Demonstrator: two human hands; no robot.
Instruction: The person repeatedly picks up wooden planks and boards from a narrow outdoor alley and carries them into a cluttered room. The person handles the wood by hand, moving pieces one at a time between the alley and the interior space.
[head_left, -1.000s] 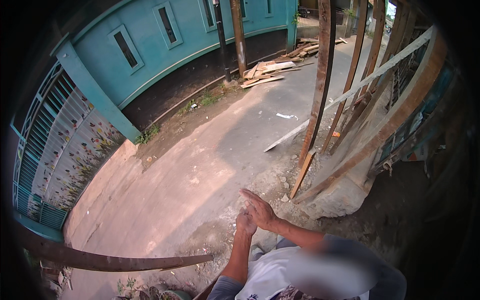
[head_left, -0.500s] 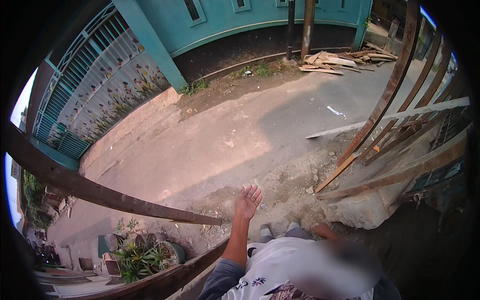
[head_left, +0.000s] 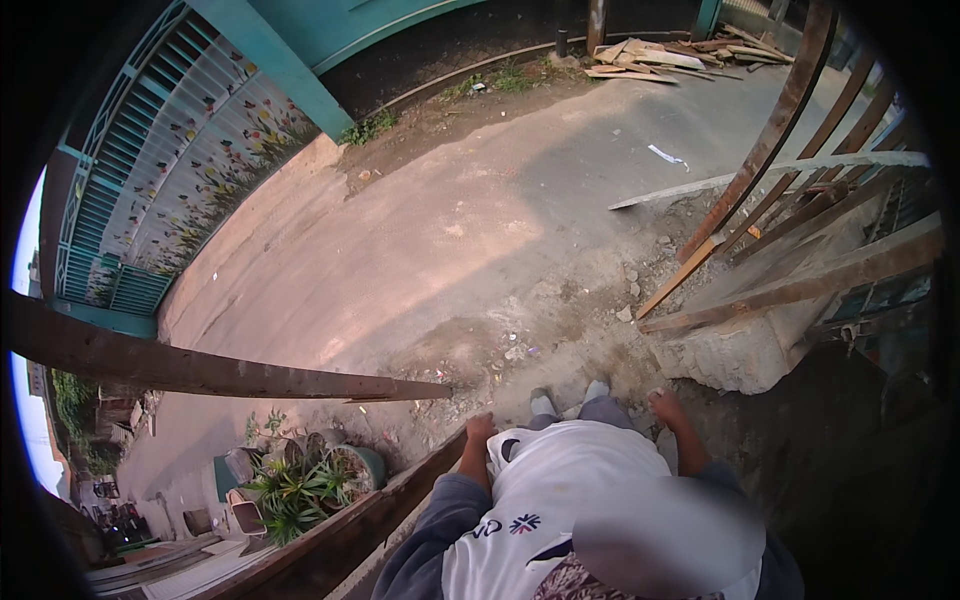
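Observation:
My left hand [head_left: 480, 428] hangs low at my left side, its fingers curled in, with nothing seen in it. It is nearest to the end of a brown wooden beam [head_left: 330, 528]; whether it touches the wood I cannot tell. On the other side my right hand [head_left: 665, 407] is held low, fingers curled closed, and no object shows in it. Between the hands are my white shirt [head_left: 580, 462] and my feet in grey footwear [head_left: 542, 402] on dusty, rubble-strewn ground.
A slanting wooden post [head_left: 250, 377] stands to the left, near potted plants [head_left: 300, 490]. On the right are leaning timbers [head_left: 765, 150] and a broken concrete block [head_left: 730, 358]. Across the paved lane [head_left: 440, 240] lie a plank pile [head_left: 650, 60] and a flower-patterned gate [head_left: 190, 170].
My left hand, raised with its palm open before, has dropped to my side and curled. My right hand shows further forward, and the view has tilted downward.

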